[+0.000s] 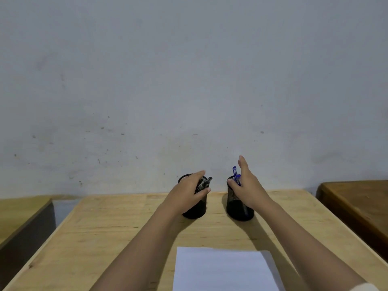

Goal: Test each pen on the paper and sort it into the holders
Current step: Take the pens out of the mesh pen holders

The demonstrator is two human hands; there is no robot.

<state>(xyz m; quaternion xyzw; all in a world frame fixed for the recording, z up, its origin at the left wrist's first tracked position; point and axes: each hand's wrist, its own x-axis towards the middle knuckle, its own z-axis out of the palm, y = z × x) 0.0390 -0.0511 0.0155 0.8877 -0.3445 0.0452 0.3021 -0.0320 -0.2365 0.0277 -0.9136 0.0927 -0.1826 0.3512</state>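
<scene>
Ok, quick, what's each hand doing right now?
Left hand: curled round the top of the left holder.
Right hand: open, fingers straight, thumb at the rim of the right holder.

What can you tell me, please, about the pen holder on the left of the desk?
The left holder is a black cylindrical cup, apparently wire mesh, standing upright on the wooden desk near the wall, apart from a second holder. Black pens lean out of its top. The left hand curls round its upper part, thumb across the front, hiding much of the rim.
</scene>
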